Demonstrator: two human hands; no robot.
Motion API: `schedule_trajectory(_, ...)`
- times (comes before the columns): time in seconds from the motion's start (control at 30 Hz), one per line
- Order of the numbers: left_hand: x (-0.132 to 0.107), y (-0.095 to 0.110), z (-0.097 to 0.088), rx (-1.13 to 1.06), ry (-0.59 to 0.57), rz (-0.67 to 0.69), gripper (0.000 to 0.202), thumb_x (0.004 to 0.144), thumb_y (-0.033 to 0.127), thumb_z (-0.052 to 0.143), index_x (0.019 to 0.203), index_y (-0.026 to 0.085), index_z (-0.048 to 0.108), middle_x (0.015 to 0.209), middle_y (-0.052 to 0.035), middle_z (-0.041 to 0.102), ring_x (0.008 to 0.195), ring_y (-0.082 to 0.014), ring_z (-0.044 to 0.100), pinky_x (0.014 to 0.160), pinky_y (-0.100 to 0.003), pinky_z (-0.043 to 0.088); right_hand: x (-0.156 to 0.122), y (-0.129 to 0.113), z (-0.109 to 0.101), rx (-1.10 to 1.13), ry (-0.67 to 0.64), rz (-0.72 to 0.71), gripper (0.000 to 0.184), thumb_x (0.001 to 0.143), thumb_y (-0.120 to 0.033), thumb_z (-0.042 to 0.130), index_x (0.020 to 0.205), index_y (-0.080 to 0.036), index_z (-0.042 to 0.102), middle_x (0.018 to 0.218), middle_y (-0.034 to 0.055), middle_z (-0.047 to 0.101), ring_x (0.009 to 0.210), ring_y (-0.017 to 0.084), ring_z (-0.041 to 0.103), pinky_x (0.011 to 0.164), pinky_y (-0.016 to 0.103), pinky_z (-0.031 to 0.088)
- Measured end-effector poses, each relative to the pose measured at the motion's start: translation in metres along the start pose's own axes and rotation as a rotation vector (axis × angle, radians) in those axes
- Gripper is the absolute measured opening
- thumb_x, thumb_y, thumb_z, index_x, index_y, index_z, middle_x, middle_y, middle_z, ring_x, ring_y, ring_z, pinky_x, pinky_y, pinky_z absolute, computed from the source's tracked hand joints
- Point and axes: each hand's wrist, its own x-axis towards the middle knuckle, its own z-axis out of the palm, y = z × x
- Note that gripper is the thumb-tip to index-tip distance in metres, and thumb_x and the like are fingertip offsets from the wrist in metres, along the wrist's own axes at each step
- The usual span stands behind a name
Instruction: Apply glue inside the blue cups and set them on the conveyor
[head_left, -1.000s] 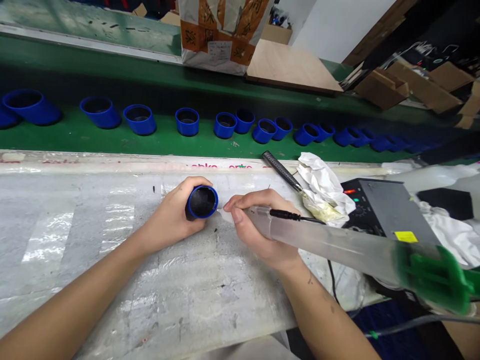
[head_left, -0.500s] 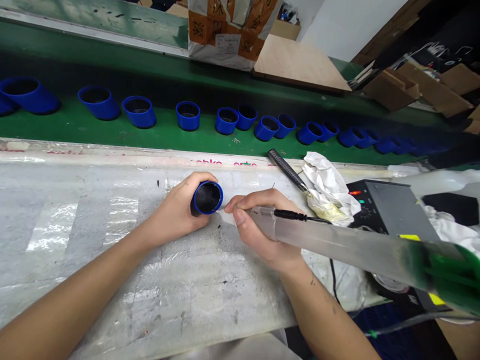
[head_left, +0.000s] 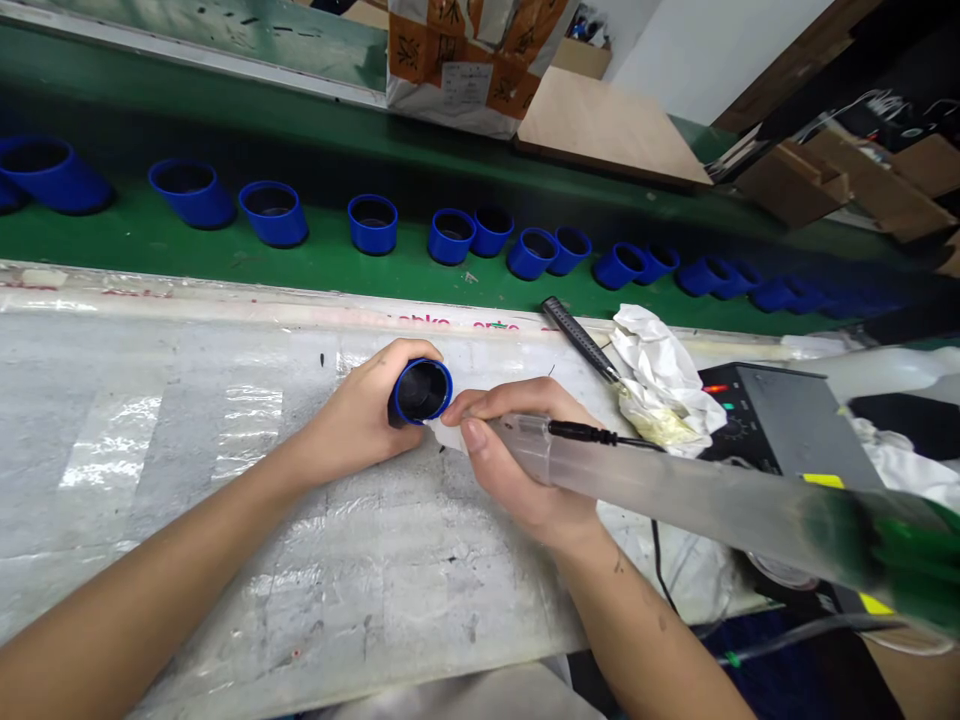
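Note:
My left hand [head_left: 358, 420] is wrapped round a blue ring-shaped cap [head_left: 421, 391] lying on its side on the plastic-covered bench [head_left: 187, 450], its dark opening facing me. My right hand [head_left: 517, 450] grips a long translucent syringe-like dispenser [head_left: 675, 495] like a pen; its tip touches the lower right rim of the cap. A green plunger end [head_left: 892, 555] sticks out at the right, and a black cable plugs into the dispenser near my fingers.
Several blue caps [head_left: 450, 236] stand in a row on the green belt [head_left: 187, 255] behind the bench. A black-handled tool [head_left: 581, 340] and crumpled white rag [head_left: 664, 375] lie to the right, beside a grey control box [head_left: 780, 415]. Cardboard boxes and a board sit further back.
The dispenser tip has closed the small gap and now meets the cap's rim. My left hand has turned the cap slightly; the view has shifted a little.

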Motion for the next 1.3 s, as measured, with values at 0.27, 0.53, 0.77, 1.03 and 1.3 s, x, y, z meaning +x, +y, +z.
schedule_trajectory(0.27, -0.001, 0.0, 0.0, 0.005, -0.009, 0.003, 0.049, 0.075, 0.011, 0.073, 0.117, 0.025, 0.053, 0.115, -0.0016, 0.066, 0.097, -0.0208, 0.067, 0.081, -0.034, 0.052, -0.002, 0.001, 0.004, 0.02, 0.011, 0.014, 0.015, 0.087, -0.018, 0.074, 0.094, -0.028, 0.065, 0.088, -0.0021, 0.08, 0.073, 0.017, 0.076, 0.066, 0.031, 0.058)
schedule_trajectory(0.53, -0.001, 0.0, 0.0, 0.026, -0.015, 0.004, 0.05, 0.076, 0.012, 0.072, 0.12, 0.026, 0.052, 0.121, -0.0032, 0.066, 0.103, -0.0221, 0.067, 0.085, -0.035, 0.054, -0.001, 0.004, 0.007, 0.01, 0.023, -0.005, 0.016, 0.088, -0.021, 0.074, 0.096, -0.031, 0.065, 0.09, -0.0034, 0.08, 0.073, 0.018, 0.077, 0.067, 0.034, 0.059)
schedule_trajectory(0.77, -0.001, 0.001, -0.001, 0.024, -0.023, -0.001, 0.05, 0.076, 0.012, 0.072, 0.12, 0.025, 0.052, 0.125, -0.0042, 0.066, 0.109, -0.0241, 0.067, 0.088, -0.036, 0.054, 0.001, 0.005, 0.009, 0.049, 0.038, -0.028, 0.015, 0.088, -0.024, 0.074, 0.096, -0.031, 0.065, 0.09, -0.0043, 0.08, 0.08, 0.019, 0.079, 0.068, 0.034, 0.06)
schedule_trajectory(1.03, -0.001, 0.001, -0.002, 0.002, -0.032, 0.009, 0.049, 0.077, 0.014, 0.071, 0.12, 0.025, 0.052, 0.125, -0.0058, 0.066, 0.112, -0.0257, 0.067, 0.087, -0.037, 0.056, 0.004, 0.002, 0.013, 0.105, 0.046, 0.007, 0.021, 0.085, -0.017, 0.074, 0.093, -0.034, 0.064, 0.091, -0.0044, 0.08, 0.084, 0.021, 0.079, 0.076, 0.037, 0.063)
schedule_trajectory(1.3, -0.001, 0.001, -0.001, -0.025, -0.037, -0.022, 0.05, 0.077, 0.018, 0.074, 0.121, 0.025, 0.051, 0.124, -0.0077, 0.067, 0.114, -0.0287, 0.067, 0.088, -0.042, 0.058, 0.005, 0.001, 0.014, 0.062, 0.08, 0.014, 0.021, 0.085, -0.021, 0.076, 0.094, -0.034, 0.063, 0.088, -0.0033, 0.077, 0.083, 0.022, 0.079, 0.078, 0.039, 0.064)
